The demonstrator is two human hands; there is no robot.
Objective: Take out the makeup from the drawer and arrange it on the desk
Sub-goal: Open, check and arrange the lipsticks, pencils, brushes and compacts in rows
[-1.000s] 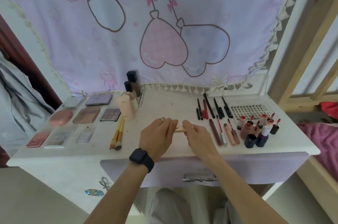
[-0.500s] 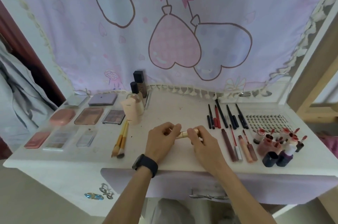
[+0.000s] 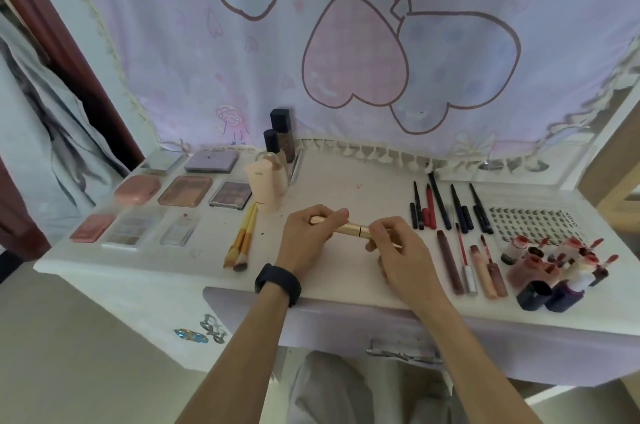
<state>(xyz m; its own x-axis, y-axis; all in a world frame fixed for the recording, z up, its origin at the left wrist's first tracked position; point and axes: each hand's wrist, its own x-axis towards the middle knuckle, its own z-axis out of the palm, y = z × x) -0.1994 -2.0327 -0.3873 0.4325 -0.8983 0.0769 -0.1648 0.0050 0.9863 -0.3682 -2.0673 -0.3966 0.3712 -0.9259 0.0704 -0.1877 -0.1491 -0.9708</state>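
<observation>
A gold tube (image 3: 349, 229) lies level between both my hands, just above the middle of the white desk (image 3: 332, 271). My left hand (image 3: 304, 240), with a black watch on the wrist, grips its left end. My right hand (image 3: 398, 250) pinches its right end, where a seam shows. The lilac drawer (image 3: 346, 323) under the desk edge is pushed in; its silver handle (image 3: 403, 354) shows. Makeup lies in rows on either side of my hands.
Palettes and compacts (image 3: 187, 191) fill the left of the desk, two yellow brushes (image 3: 242, 240) and bottles (image 3: 273, 167) stand near them. Pencils (image 3: 446, 209), lip tubes (image 3: 471, 264), small bottles (image 3: 554, 271) and a lash tray (image 3: 533, 219) are at right. A curtain (image 3: 346, 42) hangs behind.
The camera has come closer and tilted. Both hands have lifted the gold tube slightly and more of it shows between them.
</observation>
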